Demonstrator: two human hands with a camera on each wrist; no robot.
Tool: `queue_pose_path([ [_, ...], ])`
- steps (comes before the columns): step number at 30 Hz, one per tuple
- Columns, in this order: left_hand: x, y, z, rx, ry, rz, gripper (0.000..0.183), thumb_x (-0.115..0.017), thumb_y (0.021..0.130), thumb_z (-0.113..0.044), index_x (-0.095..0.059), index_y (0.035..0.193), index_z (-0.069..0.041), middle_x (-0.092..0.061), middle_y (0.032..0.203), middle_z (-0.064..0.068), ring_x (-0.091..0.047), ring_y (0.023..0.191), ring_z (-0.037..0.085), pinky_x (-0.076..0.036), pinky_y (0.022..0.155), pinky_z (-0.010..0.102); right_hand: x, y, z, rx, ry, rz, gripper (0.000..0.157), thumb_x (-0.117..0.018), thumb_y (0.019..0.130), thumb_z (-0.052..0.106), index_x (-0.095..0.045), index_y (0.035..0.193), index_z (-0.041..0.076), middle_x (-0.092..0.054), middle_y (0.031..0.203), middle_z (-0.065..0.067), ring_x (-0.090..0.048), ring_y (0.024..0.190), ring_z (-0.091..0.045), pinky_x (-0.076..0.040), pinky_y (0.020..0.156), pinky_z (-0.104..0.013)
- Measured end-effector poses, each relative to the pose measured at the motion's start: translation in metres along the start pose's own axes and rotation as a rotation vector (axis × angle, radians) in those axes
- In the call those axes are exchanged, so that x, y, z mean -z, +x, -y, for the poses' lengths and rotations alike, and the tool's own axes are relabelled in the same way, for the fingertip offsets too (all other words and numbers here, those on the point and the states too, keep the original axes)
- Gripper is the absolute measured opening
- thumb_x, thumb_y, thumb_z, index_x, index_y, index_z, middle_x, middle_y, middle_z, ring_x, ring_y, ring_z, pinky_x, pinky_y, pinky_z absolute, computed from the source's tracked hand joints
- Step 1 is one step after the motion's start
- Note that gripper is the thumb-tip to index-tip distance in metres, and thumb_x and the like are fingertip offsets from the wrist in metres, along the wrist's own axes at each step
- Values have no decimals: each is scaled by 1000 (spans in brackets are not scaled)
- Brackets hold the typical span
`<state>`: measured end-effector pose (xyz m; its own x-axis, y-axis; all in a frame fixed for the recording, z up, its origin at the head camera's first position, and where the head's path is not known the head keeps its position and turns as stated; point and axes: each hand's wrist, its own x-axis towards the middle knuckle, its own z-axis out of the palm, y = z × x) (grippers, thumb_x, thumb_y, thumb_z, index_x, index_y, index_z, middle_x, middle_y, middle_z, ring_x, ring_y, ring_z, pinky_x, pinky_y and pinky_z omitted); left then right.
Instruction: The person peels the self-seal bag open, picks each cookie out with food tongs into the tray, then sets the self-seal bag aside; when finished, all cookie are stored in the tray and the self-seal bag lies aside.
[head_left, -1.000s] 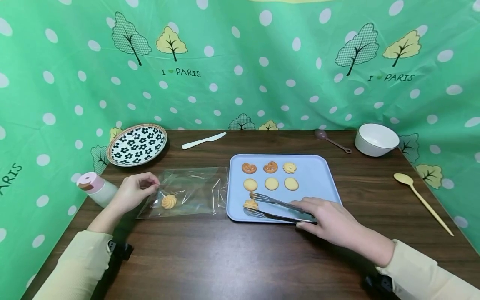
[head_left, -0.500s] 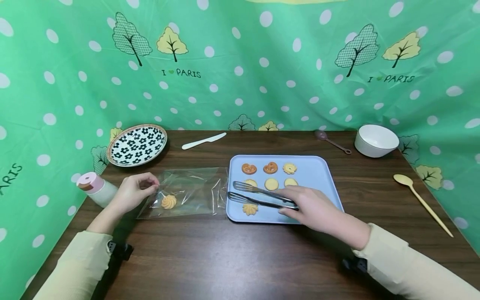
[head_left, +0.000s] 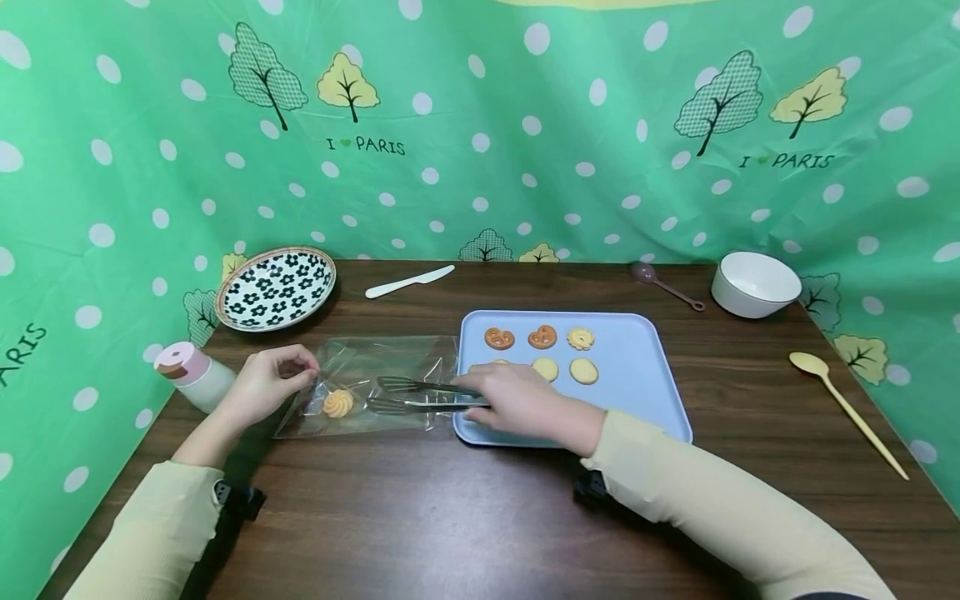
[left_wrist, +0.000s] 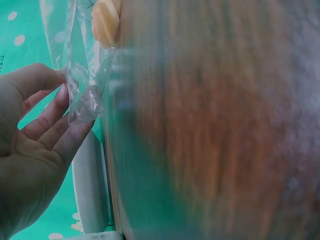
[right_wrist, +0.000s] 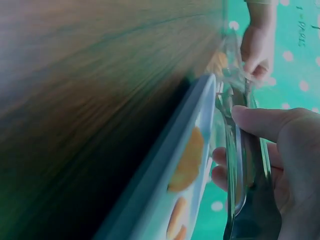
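Note:
My left hand (head_left: 272,383) pinches the closed-end corner of a clear plastic bag (head_left: 375,354), as the left wrist view shows. A swirled cookie (head_left: 338,403) lies inside that bag near the left fingers. My right hand (head_left: 517,404) grips black tongs (head_left: 423,407) at the tray's left side. The tongs' two arms reach over the bag, their tips apart and close to the cookie; no cookie shows between them in the head view. On the blue tray (head_left: 637,392) are pretzel cookies (head_left: 542,337), round cookies (head_left: 583,371) and a scalloped cookie (head_left: 581,337). The right hand hides the tray's front left part.
Behind the left hand are a pink-lidded bottle (head_left: 197,375) and a flowered plate (head_left: 276,290). A white knife (head_left: 408,282) and a brown spoon (head_left: 666,286) lie at the back. To the right are a white bowl (head_left: 756,286) and a long yellow spoon (head_left: 847,408).
My right hand has lifted the tongs away from the tray's front cookie and carried them left over the bag. That cookie is now behind the hand. The left hand stays still.

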<state>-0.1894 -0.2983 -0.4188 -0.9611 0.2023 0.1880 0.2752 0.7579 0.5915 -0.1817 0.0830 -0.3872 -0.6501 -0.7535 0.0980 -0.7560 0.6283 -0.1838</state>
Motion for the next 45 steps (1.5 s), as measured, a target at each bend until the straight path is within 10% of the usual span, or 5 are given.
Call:
queue_pose_path([
  [28, -1, -6, 3, -16, 14, -22, 9, -68, 86, -8, -67, 84, -16, -68, 83, -2, -61, 79, 6, -51, 72, 21, -22, 59, 12, 104, -98, 96, 50, -62, 90, 42, -52, 135, 21, -54, 136, 0, -51, 124, -17, -51, 88, -36],
  [45, -1, -6, 3, -24, 17, -30, 11, -68, 85, -6, -66, 84, -16, -68, 82, -2, -61, 80, 6, -50, 73, 19, -11, 33, -6, 55, -20, 59, 48, -66, 88, 37, -55, 132, 20, -60, 123, 3, -56, 113, -12, -52, 81, -33],
])
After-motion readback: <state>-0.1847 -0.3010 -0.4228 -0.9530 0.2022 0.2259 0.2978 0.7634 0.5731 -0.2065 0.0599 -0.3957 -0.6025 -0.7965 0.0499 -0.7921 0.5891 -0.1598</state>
